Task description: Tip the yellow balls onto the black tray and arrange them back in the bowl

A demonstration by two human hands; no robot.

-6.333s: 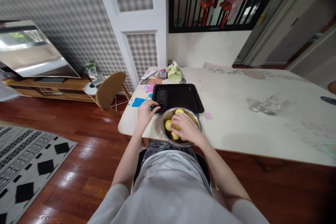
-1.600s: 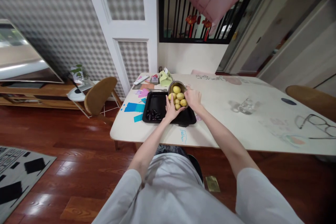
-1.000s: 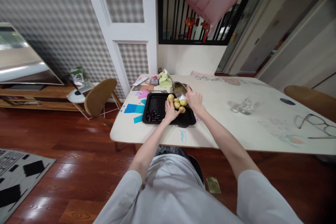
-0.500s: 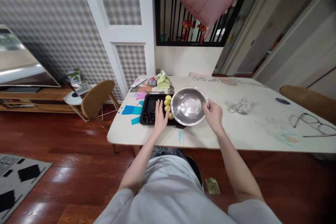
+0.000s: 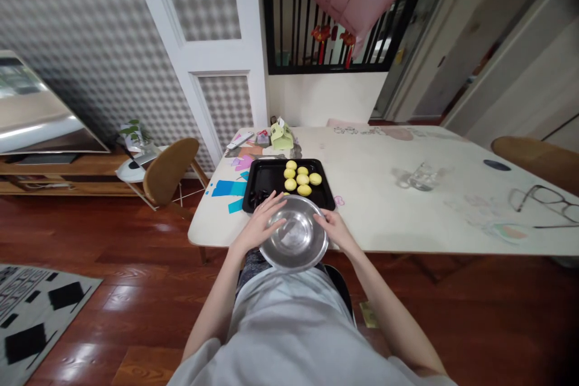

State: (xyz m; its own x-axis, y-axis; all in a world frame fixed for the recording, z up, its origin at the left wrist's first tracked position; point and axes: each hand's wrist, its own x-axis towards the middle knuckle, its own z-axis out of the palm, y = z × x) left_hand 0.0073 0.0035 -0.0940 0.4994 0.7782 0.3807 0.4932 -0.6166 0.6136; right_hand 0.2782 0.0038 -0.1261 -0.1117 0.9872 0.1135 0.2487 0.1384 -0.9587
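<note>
Both my hands grip an empty steel bowl (image 5: 294,241) at the table's near edge, in front of my body. My left hand (image 5: 262,226) has its fingers over the bowl's left rim. My right hand (image 5: 335,230) clasps the right rim. Just beyond the bowl lies a black baking tray (image 5: 266,176) with several small yellow round fruits (image 5: 301,178) on its right half. A small heap of dark pieces (image 5: 257,198) sits in the tray's near left corner.
The white table (image 5: 407,217) also carries a clear glass (image 5: 418,178), black-framed glasses (image 5: 543,200) at the far right, coloured paper scraps (image 5: 228,188) and a green box (image 5: 280,136). A wooden chair (image 5: 167,166) stands at the left.
The yellow fruits went from the bowl onto the black tray. The emptied bowl then came back toward me, and my left hand moved from the fruits to the bowl's rim.
</note>
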